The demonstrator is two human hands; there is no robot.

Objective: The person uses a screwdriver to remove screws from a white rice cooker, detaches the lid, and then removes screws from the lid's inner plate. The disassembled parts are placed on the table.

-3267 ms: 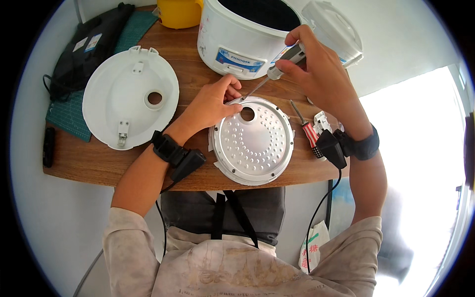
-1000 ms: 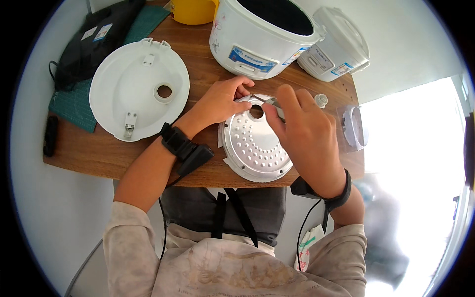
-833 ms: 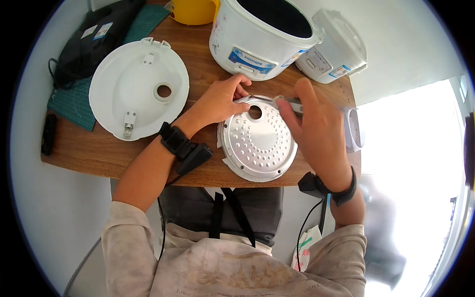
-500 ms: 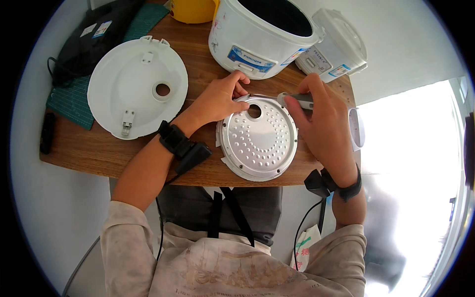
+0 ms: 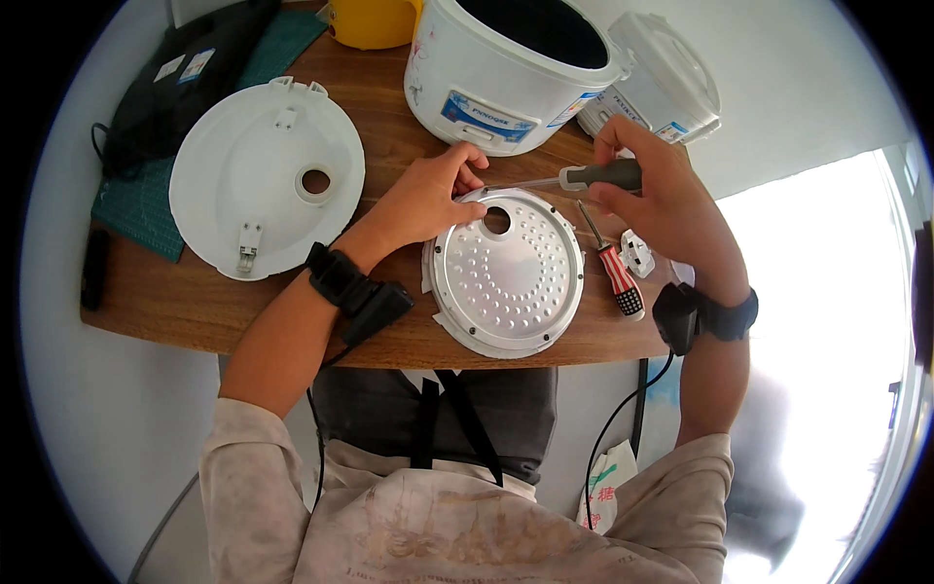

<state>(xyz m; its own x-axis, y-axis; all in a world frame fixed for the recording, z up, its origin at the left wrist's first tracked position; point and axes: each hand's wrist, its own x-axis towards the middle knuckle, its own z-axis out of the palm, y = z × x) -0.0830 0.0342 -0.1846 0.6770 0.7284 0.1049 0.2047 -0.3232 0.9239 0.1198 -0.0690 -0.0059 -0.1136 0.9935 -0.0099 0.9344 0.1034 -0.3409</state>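
A round silver metal lid plate (image 5: 508, 277) with raised bumps, rim screws and one hole lies near the table's front edge. My left hand (image 5: 435, 200) grips its upper left rim, thumb beside the hole and fingers curled behind the edge. In my right hand (image 5: 657, 190) is a grey-handled screwdriver (image 5: 603, 176), held nearly level. Its shaft runs left to the plate's top rim, where the tip meets a screw. Right of the plate lie a red-and-white striped screwdriver (image 5: 620, 282) with a black grip and a small white plastic part (image 5: 637, 253).
A white plastic lid shell (image 5: 229, 185) with a round hole sits at left on a green cutting mat (image 5: 146, 219). Behind the plate stands a white rice cooker body (image 5: 506, 78), with a smaller white cooker (image 5: 662, 78) beside it. A yellow container (image 5: 375, 21) is further back.
My right hand has moved up and to the right, and the grey screwdriver now points level at the rim. The striped screwdriver and white part have come into view. My left hand stays in place.
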